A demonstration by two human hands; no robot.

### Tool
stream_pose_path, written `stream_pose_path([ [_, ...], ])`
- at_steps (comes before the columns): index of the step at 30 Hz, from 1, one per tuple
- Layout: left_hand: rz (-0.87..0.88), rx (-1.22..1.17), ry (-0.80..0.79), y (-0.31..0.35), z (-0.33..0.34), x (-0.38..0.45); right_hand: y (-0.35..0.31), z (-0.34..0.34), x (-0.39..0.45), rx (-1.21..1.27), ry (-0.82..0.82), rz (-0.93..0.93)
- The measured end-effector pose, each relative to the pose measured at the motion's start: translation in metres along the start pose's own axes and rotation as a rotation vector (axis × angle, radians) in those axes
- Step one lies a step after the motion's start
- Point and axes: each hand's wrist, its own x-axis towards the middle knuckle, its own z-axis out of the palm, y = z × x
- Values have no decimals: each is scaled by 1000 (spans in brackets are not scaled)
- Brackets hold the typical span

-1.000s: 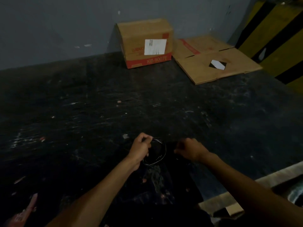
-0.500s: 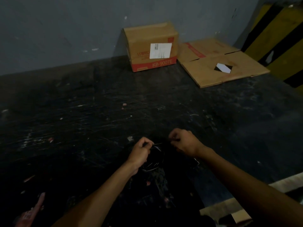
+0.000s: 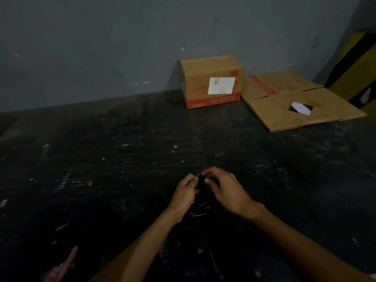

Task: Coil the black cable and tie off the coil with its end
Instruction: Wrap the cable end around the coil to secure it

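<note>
Dark floor (image 3: 101, 180); hands (touching) pinch cable (image 3: 200, 209).

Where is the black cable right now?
In the head view the black cable sits low and near the middle, held between the left hand and right hand, above the dark table.

dim grey wall (image 3: 101, 47) behind a scuffed black floor (image 3: 101, 159).

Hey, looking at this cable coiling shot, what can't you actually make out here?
- Black cable: head view, only faint glints show below the hands; its loop count is lost against the dark floor.
- Cable end and any knot: hidden between the left hand and right hand.
- Cardboard box label: print too small and blurred.
- Yellow and black object: cut off by the right edge.
</note>
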Motion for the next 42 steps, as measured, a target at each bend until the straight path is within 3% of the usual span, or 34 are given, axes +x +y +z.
stream_pose_path([
  [6,151,42,56,-6,-2,-3,-5,10,1,24,76,77],
  [15,211,245,67,-8,-8,-3,-11,13,1,134,115,158],
  [21,138,136,249,-2,-15,13,-25,5,2,118,245,-55],
  [25,116,140,313,2,-25,20,-26,6,-1,260,101,-130],
  [27,137,144,347,8,-27,18,-25,12,-2,401,35,-58],
  [29,165,133,371,12,-27,14,-28,20,-1,573,82,56],
  [32,220,146,376,11,-27,10,-35,28,4,814,174,332],
  [35,282,186,365,9,-23,8,-38,36,11,949,157,586],
  [42,366,246,348,6,-19,6,-45,35,17,910,201,671],
])
